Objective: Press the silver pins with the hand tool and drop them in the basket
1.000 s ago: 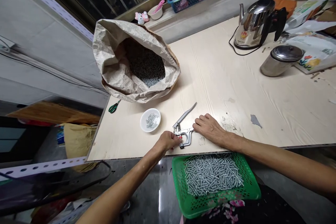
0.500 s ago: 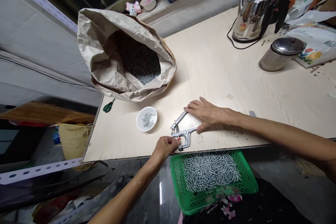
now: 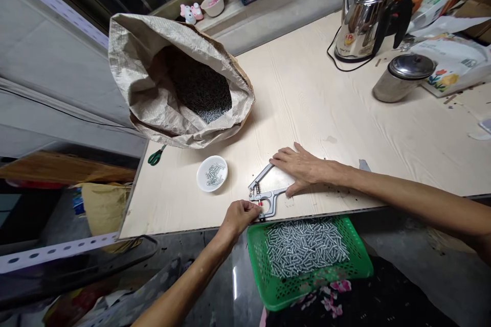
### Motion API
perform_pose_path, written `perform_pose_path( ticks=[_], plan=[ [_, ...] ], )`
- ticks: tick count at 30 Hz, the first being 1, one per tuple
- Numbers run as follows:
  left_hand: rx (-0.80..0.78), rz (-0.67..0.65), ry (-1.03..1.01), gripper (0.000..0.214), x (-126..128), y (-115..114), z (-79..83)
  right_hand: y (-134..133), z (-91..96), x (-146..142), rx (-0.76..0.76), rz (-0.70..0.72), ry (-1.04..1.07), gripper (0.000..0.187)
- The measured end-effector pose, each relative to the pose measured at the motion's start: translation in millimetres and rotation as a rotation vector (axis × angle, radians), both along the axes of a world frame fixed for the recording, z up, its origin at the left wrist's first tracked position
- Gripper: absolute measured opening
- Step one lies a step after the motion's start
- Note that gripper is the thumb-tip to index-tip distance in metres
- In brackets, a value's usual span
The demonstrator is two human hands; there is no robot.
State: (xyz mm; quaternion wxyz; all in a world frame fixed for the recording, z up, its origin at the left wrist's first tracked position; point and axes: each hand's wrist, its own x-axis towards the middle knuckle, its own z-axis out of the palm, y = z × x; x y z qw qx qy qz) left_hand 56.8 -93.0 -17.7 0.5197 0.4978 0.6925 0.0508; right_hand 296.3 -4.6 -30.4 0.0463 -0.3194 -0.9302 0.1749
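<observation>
Left of the pliers (image 3: pixel 265 195), a white dish (image 3: pixel 200 177), open sack (image 3: pixel 153 99) behind.

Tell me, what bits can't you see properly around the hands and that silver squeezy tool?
All in the head view:
- Whatever the left hand pinches at the head of the pliers: hidden by that hand, and tiny.
- Part of the pliers' handles: covered by the right hand.
- The pieces in the white bowl: too small to tell apart.
- The bottom of the sack: too dark inside.
</observation>
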Motion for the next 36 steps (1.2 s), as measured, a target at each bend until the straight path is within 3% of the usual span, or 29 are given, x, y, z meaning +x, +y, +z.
perform_pose_path(
  ticks=[8,12,15,17,20,23,26,29,36],
  plan=[
    [0.025,0.015,0.016,0.036,0.8,-2.0,-0.6,-2.8,-2.6,1.2,0.028,0.001,0.021,0.081],
    [0.033,0.013,0.024,0.036,-2.4,-2.4,-4.5,-5.1,2.3,0.1,0.032,0.0,-0.003,0.07],
    [0.049,-0.062,0.106,0.032,-2.2,-5.1,-0.3,-8.0,4.5,0.3,0.047,-0.011,-0.002,0.06],
    [0.21,-0.148,0.257,0.028,2.5,-7.4,5.5,-10.6,5.1,0.8,0.062,-0.01,0.018,0.054],
    [0.633,-0.315,0.428,0.023,17.6,-5.7,10.0,-16.1,5.0,0.3,0.067,-0.002,0.063,0.045],
    [0.865,-0.566,0.354,0.051,35.1,8.7,3.2,-23.4,2.9,-1.0,0.037,-0.036,0.099,0.042],
    [0.866,-0.768,0.253,0.071,44.3,30.9,-6.9,-30.6,0.9,1.3,0.031,-0.106,0.11,0.052],
    [0.808,-0.85,0.271,0.071,46.0,46.7,-8.8,-34.8,2.4,7.8,0.053,-0.152,0.096,0.058],
    [0.801,-0.739,0.367,0.024,58.4,44.1,-4.4,-24.8,-8.9,7.8,0.104,-0.151,0.073,0.005]
  ],
)
